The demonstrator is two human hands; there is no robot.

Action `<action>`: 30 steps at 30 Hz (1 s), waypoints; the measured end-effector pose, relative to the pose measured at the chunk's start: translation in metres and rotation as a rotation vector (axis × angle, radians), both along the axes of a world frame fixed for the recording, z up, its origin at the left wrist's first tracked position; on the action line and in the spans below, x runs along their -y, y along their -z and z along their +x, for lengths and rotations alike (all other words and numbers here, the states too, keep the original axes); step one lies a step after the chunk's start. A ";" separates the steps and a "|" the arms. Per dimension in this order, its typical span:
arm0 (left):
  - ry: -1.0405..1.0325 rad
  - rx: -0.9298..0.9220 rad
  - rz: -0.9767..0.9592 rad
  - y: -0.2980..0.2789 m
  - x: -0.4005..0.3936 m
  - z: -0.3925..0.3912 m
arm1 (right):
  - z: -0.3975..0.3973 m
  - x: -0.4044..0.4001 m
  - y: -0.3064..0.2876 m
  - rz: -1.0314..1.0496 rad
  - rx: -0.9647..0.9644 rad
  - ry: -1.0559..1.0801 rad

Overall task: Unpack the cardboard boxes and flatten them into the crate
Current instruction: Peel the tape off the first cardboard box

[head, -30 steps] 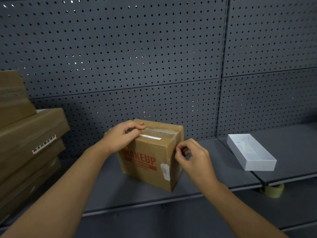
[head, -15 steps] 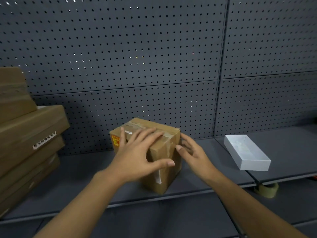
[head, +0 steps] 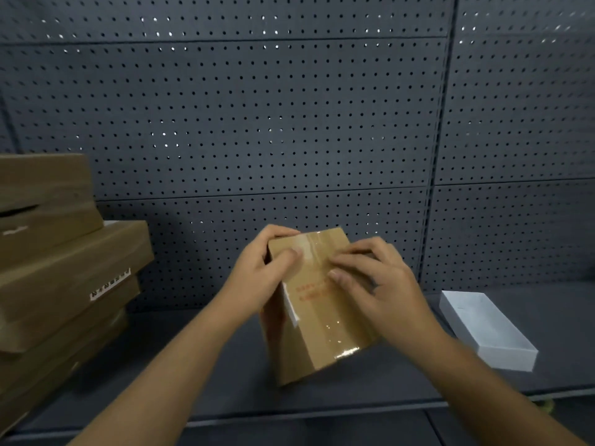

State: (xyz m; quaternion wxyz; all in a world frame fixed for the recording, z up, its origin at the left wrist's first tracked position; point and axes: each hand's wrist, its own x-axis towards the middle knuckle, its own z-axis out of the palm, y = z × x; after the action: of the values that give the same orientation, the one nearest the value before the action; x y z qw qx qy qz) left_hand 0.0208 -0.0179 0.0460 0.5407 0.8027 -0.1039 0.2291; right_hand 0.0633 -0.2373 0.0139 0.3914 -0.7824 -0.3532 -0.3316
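Tilted toward the camera now, taped box [head: 322, 310] in both hands' grip [head: 257, 284] [head: 383, 284].

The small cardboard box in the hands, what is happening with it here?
A person holds the small cardboard box tilted on the grey shelf. The left hand grips its upper left corner, and the right hand has fingertips on the clear tape along the top. The box is sealed. More brown boxes are stacked at left; a white tray lies at right.

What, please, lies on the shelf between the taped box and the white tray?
Nothing: the head view shows bare grey shelf between the box and the tray.
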 end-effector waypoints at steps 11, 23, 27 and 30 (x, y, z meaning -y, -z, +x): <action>0.000 0.084 -0.111 0.011 0.019 -0.003 | -0.012 -0.005 -0.029 -0.106 0.044 -0.019; 0.018 0.123 -0.109 0.014 0.018 0.000 | -0.007 -0.006 -0.025 -0.262 0.358 0.054; 0.012 0.136 -0.105 0.016 0.019 0.000 | -0.004 -0.008 -0.021 -0.293 0.586 0.108; 0.003 0.139 -0.100 0.016 0.018 0.000 | 0.001 -0.011 -0.021 -0.338 0.694 0.089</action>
State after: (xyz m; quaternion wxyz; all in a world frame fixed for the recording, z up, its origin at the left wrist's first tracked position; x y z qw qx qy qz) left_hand 0.0211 -0.0360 0.0297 0.5720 0.7568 -0.1309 0.2881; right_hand 0.0645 -0.2264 0.0353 0.0995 -0.6916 -0.4799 -0.5306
